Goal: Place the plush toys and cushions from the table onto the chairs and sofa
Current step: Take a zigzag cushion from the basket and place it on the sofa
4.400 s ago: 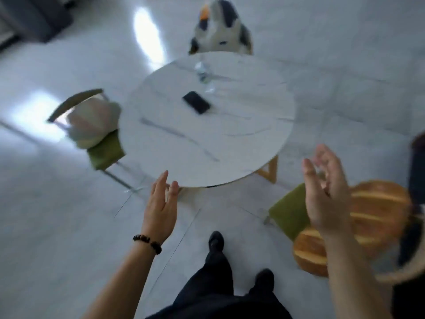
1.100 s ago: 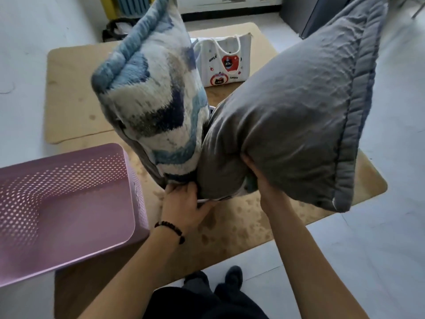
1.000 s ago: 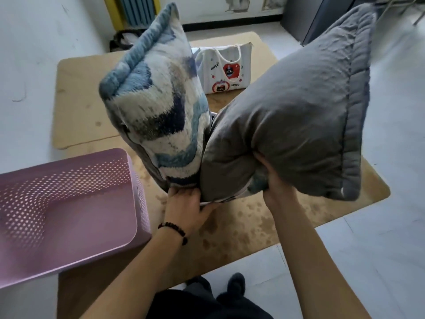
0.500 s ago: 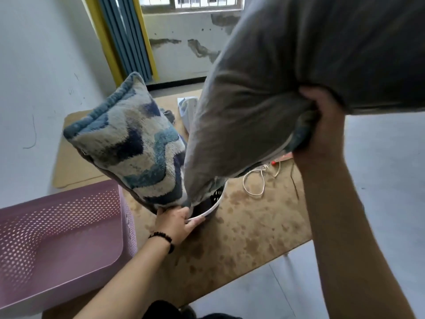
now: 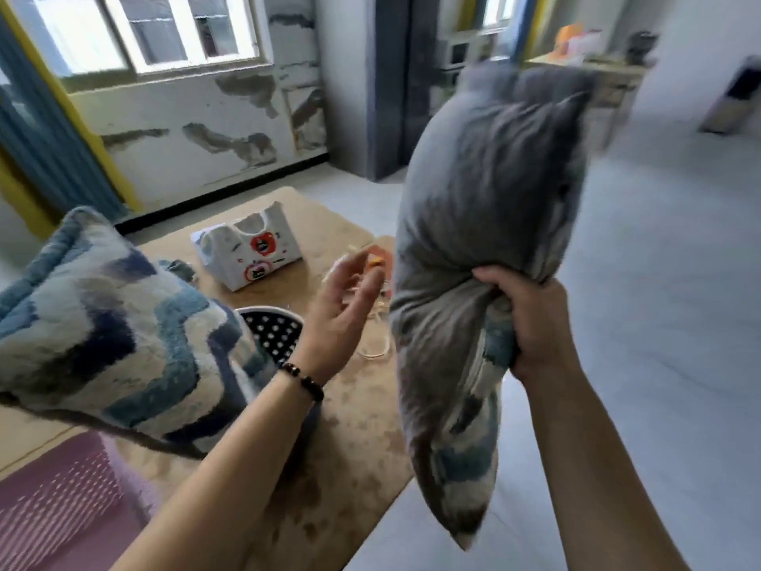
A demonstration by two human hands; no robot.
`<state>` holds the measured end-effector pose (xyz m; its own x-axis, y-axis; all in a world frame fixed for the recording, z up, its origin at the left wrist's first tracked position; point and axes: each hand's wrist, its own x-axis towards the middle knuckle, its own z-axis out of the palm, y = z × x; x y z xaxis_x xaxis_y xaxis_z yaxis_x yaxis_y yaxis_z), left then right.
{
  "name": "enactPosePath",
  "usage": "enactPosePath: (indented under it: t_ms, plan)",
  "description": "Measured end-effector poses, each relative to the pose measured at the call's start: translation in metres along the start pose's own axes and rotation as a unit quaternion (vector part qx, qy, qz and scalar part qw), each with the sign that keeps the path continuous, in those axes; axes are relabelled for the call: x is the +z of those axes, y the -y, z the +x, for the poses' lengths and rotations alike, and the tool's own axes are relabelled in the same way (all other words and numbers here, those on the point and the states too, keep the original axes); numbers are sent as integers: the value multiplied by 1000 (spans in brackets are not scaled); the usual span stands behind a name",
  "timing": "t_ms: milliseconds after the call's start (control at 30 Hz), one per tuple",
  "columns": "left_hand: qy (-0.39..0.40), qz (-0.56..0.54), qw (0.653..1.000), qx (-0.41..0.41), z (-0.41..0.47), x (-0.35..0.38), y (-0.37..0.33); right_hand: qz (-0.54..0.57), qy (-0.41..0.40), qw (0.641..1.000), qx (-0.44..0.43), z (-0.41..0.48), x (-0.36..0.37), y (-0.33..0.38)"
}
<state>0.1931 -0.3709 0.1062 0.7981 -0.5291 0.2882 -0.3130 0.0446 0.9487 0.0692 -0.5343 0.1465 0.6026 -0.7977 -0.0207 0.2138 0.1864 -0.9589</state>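
Observation:
My right hand (image 5: 525,319) grips a grey cushion (image 5: 486,208) by its edge and holds it upright in the air, clear of the table. A blue and white patterned cushion (image 5: 115,340) lies tilted at the left over the wooden table (image 5: 350,447), with no hand on it. My left hand (image 5: 341,315) hovers between the two cushions with fingers spread and holds nothing.
A pink perforated basket (image 5: 61,508) stands at the table's near left. A round perforated basket (image 5: 274,329), a white tote bag (image 5: 251,251) and loose cords (image 5: 376,344) lie on the table. Pale floor opens to the right, with a cabinet (image 5: 605,88) at the far wall.
My left hand has let go of the patterned cushion, which has tipped down to the left. My right hand has lifted the grey cushion off the table and to the right.

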Motion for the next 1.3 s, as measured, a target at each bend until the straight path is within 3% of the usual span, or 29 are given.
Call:
enactPosePath:
  t_ms: [133, 233, 333, 400, 600, 667, 800, 867, 933, 1033, 1133, 1300]
  plan:
    - [149, -112, 982, -31, -24, 67, 15, -62, 9, 998, -2, -48, -44, -5]
    - [145, -125, 980, -47, -57, 116, 38, -76, 16, 997, 0, -97, -91, -15]
    - [149, -158, 967, -131, -81, 161, 39, -65, -79, 995, 16, -155, -142, -28]
    - [201, -147, 952, -175, -98, 196, 28, -37, -186, 981, 31, -188, -179, -34]
    - [396, -96, 896, -177, -182, 309, -31, -27, -450, 893, 12, -270, -315, -40]
    - [477, -96, 859, -159, -209, 352, -47, -39, -489, 871, 16, -295, -367, -42]
    - [556, -101, 816, -127, -267, 443, -87, 32, -472, 881, -14, -340, -464, -32]
    - [592, -96, 791, -121, -293, 494, -112, 81, -546, 833, -28, -361, -507, -18]
    - [609, -91, 774, -148, -311, 543, -130, 115, -643, 756, -41, -378, -547, -1]
    - [627, -80, 753, -183, -343, 607, -149, 128, -722, 677, -65, -396, -605, 26]
    - [658, -94, 715, -219, -371, 657, -156, 136, -763, 626, -81, -398, -665, 42]
    - [680, -93, 714, -138, -389, 765, -149, 99, -812, 563, -113, -374, -770, 52]
